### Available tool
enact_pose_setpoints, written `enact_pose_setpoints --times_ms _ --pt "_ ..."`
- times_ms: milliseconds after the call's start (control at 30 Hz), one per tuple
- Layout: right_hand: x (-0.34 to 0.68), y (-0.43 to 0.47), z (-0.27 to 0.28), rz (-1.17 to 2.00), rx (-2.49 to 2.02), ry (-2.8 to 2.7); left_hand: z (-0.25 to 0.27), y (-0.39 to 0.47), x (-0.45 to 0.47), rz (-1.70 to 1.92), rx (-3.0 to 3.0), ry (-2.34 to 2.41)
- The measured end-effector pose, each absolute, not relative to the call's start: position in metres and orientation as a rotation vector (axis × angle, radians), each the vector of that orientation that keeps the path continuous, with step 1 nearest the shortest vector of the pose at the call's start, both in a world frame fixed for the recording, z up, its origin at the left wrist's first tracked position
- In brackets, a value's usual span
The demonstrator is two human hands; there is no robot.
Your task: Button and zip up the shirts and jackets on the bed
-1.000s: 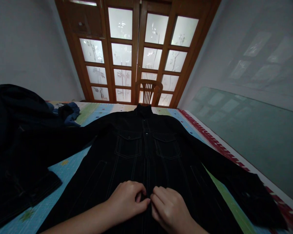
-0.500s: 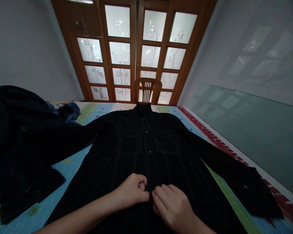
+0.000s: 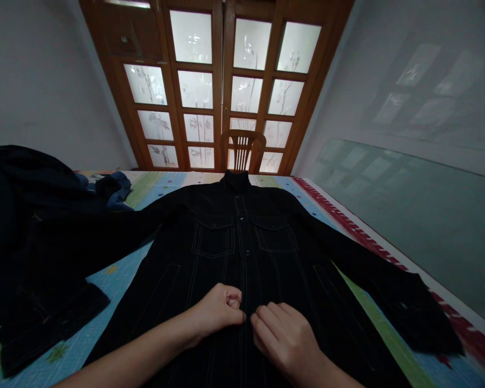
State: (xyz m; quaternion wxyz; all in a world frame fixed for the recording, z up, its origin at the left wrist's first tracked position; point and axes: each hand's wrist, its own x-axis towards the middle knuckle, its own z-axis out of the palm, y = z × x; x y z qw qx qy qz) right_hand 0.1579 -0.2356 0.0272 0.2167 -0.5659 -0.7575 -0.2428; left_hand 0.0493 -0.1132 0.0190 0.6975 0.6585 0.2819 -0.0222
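A black shirt [image 3: 242,242] with white stitching and two chest pockets lies flat, front up, sleeves spread, on a colourful patterned sheet [image 3: 113,275]. My left hand [image 3: 218,307] and my right hand [image 3: 285,337] meet at the shirt's button strip low on its front. Both pinch the fabric there, fingertips almost touching. The button between them is hidden by my fingers.
A heap of dark clothes [image 3: 28,215] with a blue piece [image 3: 117,191] lies on the left. A wooden chair [image 3: 242,151] stands past the far edge, before a wooden door with frosted panes [image 3: 222,81]. A glass panel [image 3: 420,215] leans along the right wall.
My hands have crept slightly up the button strip, and the view has tilted down a little. The shirt lies as before.
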Motion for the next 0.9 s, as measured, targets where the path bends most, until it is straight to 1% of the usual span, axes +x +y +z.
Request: enact_pose_setpoints --times_ms 100,333,633,900 --pt "0.159 -0.235 0.026 -0.595 -1.622 -2.003 0.024 -0.113 0.049 -0.053 1.457 0.626" --pt "0.168 -0.237 0.023 -0.297 -1.712 -1.883 0.034 -0.111 0.048 -0.049 1.385 0.595" --pt "0.172 -0.235 0.026 -0.154 -1.722 -1.842 0.038 -0.109 0.046 -0.069 1.320 0.574" --pt "0.173 -0.235 0.023 -0.075 -1.745 -1.833 0.026 -0.109 0.047 -0.074 1.416 0.544"
